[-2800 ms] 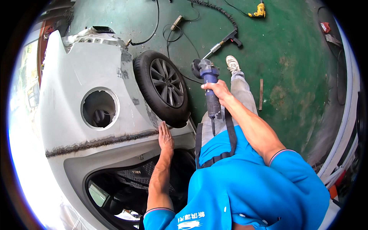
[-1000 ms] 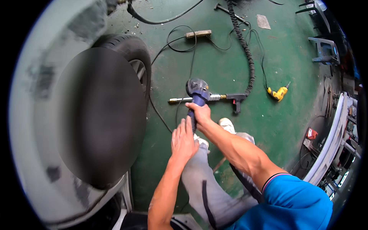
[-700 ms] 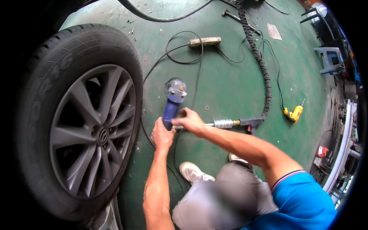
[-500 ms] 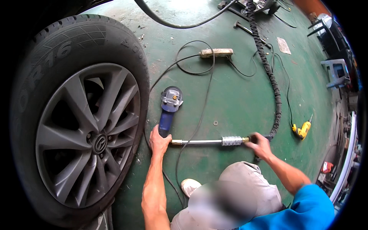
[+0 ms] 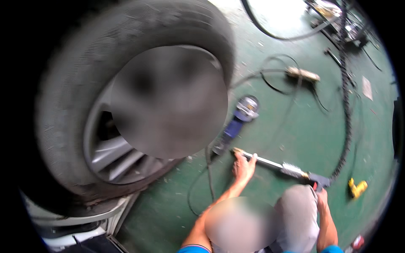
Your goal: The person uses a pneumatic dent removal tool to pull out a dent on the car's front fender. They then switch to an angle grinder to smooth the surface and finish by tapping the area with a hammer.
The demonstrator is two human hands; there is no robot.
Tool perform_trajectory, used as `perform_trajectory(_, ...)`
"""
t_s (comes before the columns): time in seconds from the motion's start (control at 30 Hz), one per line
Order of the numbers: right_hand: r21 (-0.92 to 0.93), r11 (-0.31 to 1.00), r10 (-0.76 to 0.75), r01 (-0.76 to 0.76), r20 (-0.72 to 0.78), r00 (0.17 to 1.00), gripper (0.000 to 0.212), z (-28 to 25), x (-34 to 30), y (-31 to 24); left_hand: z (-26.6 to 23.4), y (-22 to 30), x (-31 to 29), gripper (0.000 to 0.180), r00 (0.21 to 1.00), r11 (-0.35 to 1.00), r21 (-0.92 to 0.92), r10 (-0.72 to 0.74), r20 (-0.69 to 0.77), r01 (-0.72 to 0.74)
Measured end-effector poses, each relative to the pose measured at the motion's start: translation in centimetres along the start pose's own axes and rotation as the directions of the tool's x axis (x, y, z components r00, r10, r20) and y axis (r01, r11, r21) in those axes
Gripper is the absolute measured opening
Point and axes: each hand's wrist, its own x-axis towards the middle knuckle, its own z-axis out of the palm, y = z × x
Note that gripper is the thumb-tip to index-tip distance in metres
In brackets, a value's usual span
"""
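Observation:
My left hand [image 5: 244, 168] is closed around the front end of a slide-hammer dent puller [image 5: 270, 162], near its brass tip. The tool has a thin silver rod, a ribbed sliding weight [image 5: 292, 169] and a dark pistol handle with a red trigger. At that handle my right hand [image 5: 322, 197] wraps the grip, partly hidden beside my knee. A blue angle grinder [image 5: 234, 127] lies on the floor just beyond my left hand, apart from it. The grinder's disc end points away from me. Motion blurs the picture somewhat.
A large car wheel [image 5: 139, 168] stands close on the left. A sheathed cable [image 5: 346, 114] runs from the handle to equipment [image 5: 344, 29] at far right. A power strip [image 5: 303, 74], loose cords and a yellow drill [image 5: 357, 188] lie on the green floor [image 5: 270, 122].
The view has swung left toward the wheel and tilted. My right hand has gone from the rod's rear fitting to the pistol grip. My left hand now sits apart from the grinder, on the rod.

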Motion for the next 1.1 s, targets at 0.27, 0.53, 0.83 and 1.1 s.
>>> perform_trajectory(0.27,-0.229,0.971,0.063,-0.071,-0.043,0.997,0.041,-2.5,-2.0,-5.8,-5.8,-3.3,0.5,0.038,0.847,0.868,0.375,0.445,-0.292,-0.326)
perform_trajectory(0.53,-0.349,0.937,0.049,0.017,0.179,0.983,0.031,-12.1,-8.7,-8.5,-7.6,-8.9,-6.5,0.083,0.981,0.962,-0.203,-0.194,-0.023,0.185)
perform_trajectory(0.83,-0.24,0.97,0.026,0.044,0.281,0.959,0.031,-15.3,-26.3,-20.9,-24.6,4.0,-30.5,0.096,0.949,0.162,-0.949,-0.212,0.234,0.271)
perform_trajectory(1.1,0.204,0.979,-0.074,-0.018,0.433,0.898,0.058,-15.7,-46.0,-22.3,-32.6,22.0,-38.7,0.032,0.952,-0.282,-0.941,0.287,0.106,0.189)
